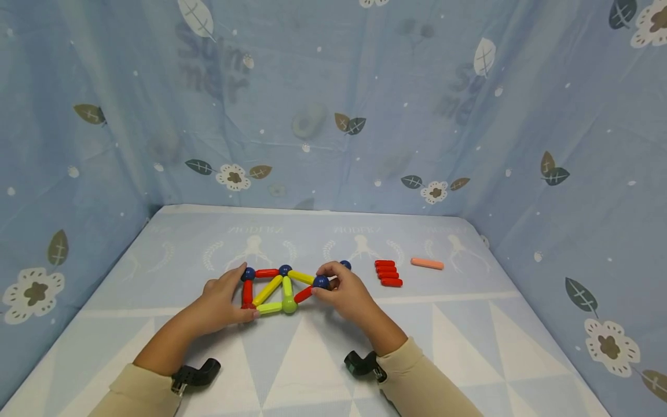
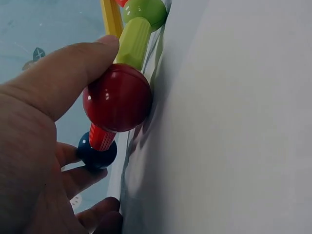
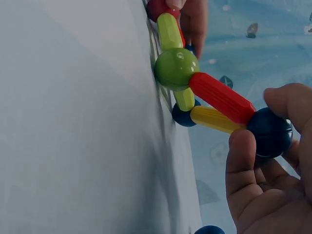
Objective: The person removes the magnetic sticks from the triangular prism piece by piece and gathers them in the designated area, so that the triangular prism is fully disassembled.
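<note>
A: Hands?

B: Left hand (image 1: 216,302) is gripping the left end of the glossy, plastic-looking rod-and-ball frame (image 1: 288,288): thumb at the shiny dark-red ball (image 2: 117,100), fingers reaching the dark-blue ball (image 1: 249,274) behind it. Right hand (image 1: 348,292) is pinching the glossy navy end ball (image 1: 321,282).

A: Why both?

B: Left is probably steadying. Right is holding its ball off the bench (image 1: 469,359), so the ribbed red rod (image 1: 303,294) and straight yellow rod (image 1: 301,278) are sloping up to it. Grip's presumably carrying that end.

A: Frame location?

B: Just left of the bench's middle, well in from the far edge. Round lime-green ball (image 1: 289,305) is resting on the cloth.

A: Spares?

B: Four short red rods (image 1: 387,275) are lying in a row towards the right edge, likely grouped for easy reach. Pale-orange stick (image 1: 427,264) is lying alone, nearer the far right corner.
</note>
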A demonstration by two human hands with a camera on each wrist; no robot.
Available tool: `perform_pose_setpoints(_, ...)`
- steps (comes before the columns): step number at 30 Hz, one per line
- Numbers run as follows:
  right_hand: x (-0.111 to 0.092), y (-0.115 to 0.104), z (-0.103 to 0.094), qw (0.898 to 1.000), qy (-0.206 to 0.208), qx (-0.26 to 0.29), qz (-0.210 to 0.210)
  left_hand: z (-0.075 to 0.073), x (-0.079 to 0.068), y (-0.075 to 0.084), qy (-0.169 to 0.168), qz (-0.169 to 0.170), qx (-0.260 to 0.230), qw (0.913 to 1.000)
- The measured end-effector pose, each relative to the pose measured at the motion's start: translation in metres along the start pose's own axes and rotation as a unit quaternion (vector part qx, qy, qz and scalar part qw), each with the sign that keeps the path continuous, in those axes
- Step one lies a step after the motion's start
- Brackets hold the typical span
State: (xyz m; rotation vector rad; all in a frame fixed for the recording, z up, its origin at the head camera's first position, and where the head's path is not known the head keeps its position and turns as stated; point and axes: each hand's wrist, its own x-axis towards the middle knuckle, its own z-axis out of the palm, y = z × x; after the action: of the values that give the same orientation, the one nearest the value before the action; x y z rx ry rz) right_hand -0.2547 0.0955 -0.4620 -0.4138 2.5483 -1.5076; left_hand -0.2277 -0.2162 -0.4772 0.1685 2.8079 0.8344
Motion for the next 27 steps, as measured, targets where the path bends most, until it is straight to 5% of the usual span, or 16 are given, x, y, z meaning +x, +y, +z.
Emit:
perform_pose_setpoints(10,0.0006,0.0029,0.0018,0.994,-0.015,-0.105,0.004,-0.0007,0.0008,-0.0013,-0.008,-0.017,0.019,0.9996)
perform_pose_setpoints(27,-0.0004,0.0024,0.0091,0.991,-0.010,-0.134,0.021,-0.0035,-0.0018,-0.0037,-0.010,-0.020,0.025,0.9994)
